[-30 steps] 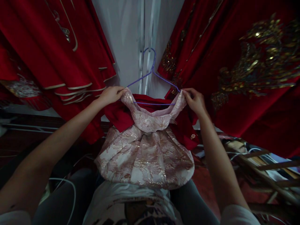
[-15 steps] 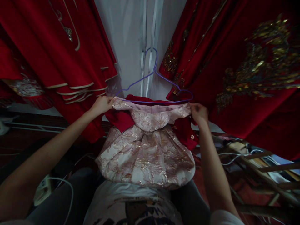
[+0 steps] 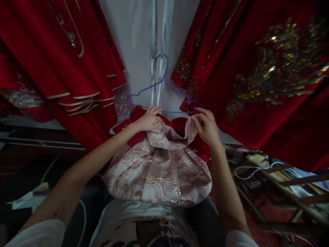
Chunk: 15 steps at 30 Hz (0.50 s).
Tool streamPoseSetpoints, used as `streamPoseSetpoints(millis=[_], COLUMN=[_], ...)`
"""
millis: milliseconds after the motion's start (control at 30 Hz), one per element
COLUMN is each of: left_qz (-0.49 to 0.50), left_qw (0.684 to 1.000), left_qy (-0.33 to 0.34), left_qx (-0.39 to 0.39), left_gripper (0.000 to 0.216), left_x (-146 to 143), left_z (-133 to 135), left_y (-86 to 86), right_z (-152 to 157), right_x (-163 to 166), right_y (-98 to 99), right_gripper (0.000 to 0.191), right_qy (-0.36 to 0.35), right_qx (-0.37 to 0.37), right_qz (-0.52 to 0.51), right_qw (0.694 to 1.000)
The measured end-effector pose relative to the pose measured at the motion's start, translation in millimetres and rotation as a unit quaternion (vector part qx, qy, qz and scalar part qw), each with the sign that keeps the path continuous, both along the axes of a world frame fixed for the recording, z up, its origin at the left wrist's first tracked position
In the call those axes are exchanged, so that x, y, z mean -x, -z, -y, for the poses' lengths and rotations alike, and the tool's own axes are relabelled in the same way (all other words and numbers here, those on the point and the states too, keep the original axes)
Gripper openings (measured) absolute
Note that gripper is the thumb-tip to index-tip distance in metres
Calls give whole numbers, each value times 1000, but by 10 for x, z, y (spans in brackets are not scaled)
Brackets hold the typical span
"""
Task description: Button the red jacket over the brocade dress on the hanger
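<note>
Many red cloth folds (image 3: 87, 68) hang at left. The left hand (image 3: 151, 120) touches the top of a puffy, shiny dress (image 3: 159, 175) on the lap (image 3: 205, 219); whether it grips, one cannot tell. Above is a thin purple hanger (image 3: 164, 78). The right hand (image 3: 207, 128) pinches the dress's top. Farther right, bumpy gold bits (image 3: 272, 70) sparkle.

Left grip (image 3: 149, 120) palm down, partly curled; right grip (image 3: 207, 128) pinched.

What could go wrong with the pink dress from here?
The right hand pinches just an edge of the pink dress, so that grip might slip. The purple hanger, its lower bar close by, might snag the neckline. Red cloth around the top might get bunched in too.
</note>
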State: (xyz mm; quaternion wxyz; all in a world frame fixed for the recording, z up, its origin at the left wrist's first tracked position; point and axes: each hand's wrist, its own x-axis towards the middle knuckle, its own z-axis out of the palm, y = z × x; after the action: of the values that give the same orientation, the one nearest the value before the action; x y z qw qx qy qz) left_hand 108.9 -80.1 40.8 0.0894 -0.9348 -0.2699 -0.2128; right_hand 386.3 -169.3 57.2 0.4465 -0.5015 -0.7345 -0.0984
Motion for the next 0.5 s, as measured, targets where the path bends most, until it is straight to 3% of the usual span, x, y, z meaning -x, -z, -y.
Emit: streamPoseSetpoints(millis=[167, 333, 500], left_qz=[26, 24, 29], left_qw=[1000, 1000, 999], left_qy=[-9, -9, -7], left_qx=[-4, -15, -15], left_gripper=[27, 27, 26], left_x=[0, 132, 169], left_z=[65, 215, 263], left_y=[173, 137, 95], right_z=[-138, -244, -250], right_x=[-407, -683, -655], right_y=[149, 290, 274], right_gripper=[20, 24, 24], right_qy=[101, 160, 191], right_qx=[-37, -71, -110], right_qz=[16, -5, -31], right_qw=[994, 985, 975])
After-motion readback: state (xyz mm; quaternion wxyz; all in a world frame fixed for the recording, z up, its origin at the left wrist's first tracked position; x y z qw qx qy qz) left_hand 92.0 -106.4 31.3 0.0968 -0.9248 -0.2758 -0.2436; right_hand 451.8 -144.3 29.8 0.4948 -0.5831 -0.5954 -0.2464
